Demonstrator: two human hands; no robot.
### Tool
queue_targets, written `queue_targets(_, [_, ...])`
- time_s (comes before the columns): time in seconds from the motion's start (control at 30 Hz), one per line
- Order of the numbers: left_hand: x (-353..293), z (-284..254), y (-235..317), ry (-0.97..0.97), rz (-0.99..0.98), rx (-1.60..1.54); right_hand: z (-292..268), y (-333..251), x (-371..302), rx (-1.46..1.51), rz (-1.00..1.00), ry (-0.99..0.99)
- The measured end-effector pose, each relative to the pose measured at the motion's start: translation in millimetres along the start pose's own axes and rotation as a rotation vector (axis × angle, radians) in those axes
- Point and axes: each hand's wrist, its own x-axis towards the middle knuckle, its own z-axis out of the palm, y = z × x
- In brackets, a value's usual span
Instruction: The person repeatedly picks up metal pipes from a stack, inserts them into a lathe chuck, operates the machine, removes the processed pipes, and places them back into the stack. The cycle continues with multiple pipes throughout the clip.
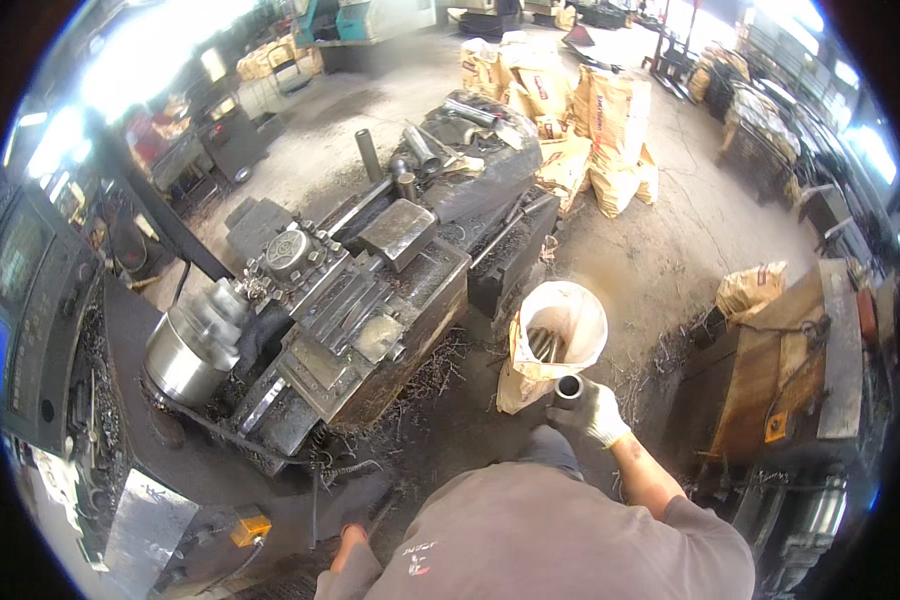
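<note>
My right hand (594, 414), in a whitish work glove, is closed round a short metal tube (569, 387). The tube's round open end faces up. It is held at the near rim of a pale sack (582, 300) with a wide, rolled-open mouth. Several metal tubes (544, 344) lean inside that sack. My left forearm (350, 547) shows low in the picture beside my shirt. Past its wrist, everything is dark and blurred, so the left hand and its fingers cannot be made out.
A lathe with a shiny chuck (185, 365) and a tool slide (345, 310) stands to the left, beside a control panel (45, 300). More tubes (420, 148) lie on the machine's far end. Filled paper sacks (610, 120) stand behind. Metal shavings (425, 390) litter the floor.
</note>
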Motion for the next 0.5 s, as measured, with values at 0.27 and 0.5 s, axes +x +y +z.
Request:
queue_targets(0.27, [-78.3,69.9,42.5,-0.098,-0.156,-0.158,44.8,-129.2,128.9,0.137,-0.494,-0.264])
queue_targets(0.5, [-114.4,3.1,64.6,0.937,-1.346,-1.416,135.6,-207.2,252.8,0.381,-0.909,-0.339])
